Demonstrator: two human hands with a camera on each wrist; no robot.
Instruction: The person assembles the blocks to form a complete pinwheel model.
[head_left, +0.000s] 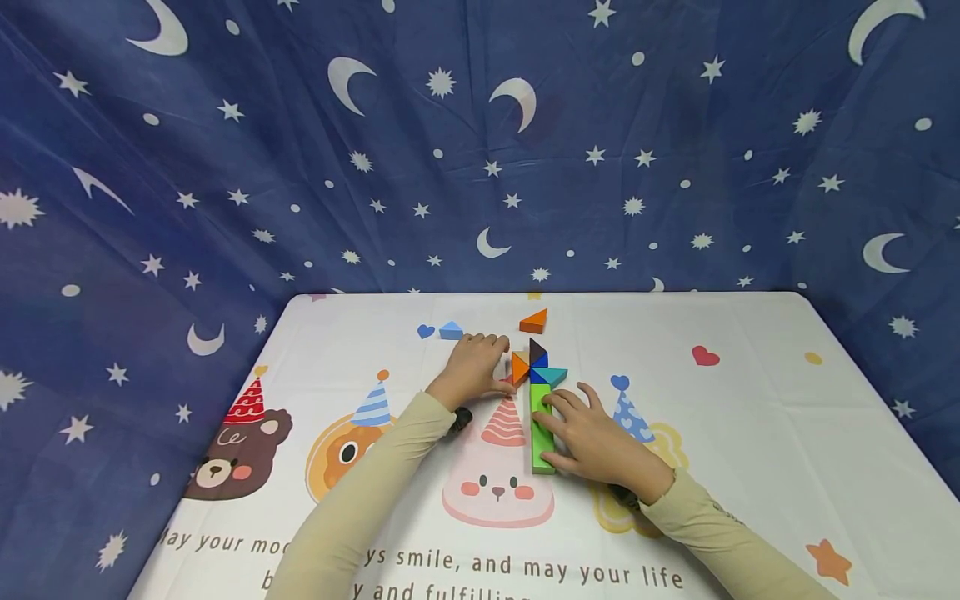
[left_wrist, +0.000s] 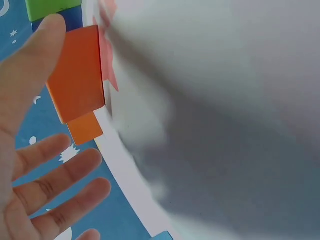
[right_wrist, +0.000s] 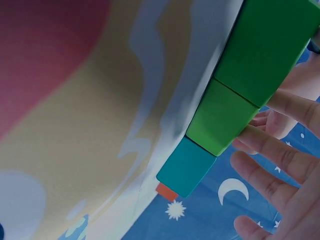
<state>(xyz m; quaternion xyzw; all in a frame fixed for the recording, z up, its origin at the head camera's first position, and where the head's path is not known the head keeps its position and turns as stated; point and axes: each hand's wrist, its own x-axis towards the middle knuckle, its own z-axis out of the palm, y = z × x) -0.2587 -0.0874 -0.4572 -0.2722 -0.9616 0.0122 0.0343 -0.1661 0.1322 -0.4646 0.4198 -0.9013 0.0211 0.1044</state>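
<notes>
Several triangular blocks form a pinwheel shape on the table: an orange triangle [head_left: 519, 369], a dark brown triangle [head_left: 537, 353] and a teal triangle [head_left: 551, 376] among them. Below runs a stem of green blocks [head_left: 542, 429]. My left hand [head_left: 472, 367] is spread at the pinwheel's left side, its thumb at the orange block [left_wrist: 77, 75] and the other fingers extended past it. My right hand [head_left: 596, 433] lies along the stem's right side, with relaxed fingers resting on the green blocks [right_wrist: 225, 117]; no finger curls round them.
A loose orange triangular block [head_left: 534, 321] lies beyond the pinwheel, and a light blue triangular block [head_left: 451, 331] lies behind my left hand. The white tablecloth [head_left: 750, 433] has printed cartoon animals. A blue starry curtain [head_left: 585, 217] hangs along the table's back and left.
</notes>
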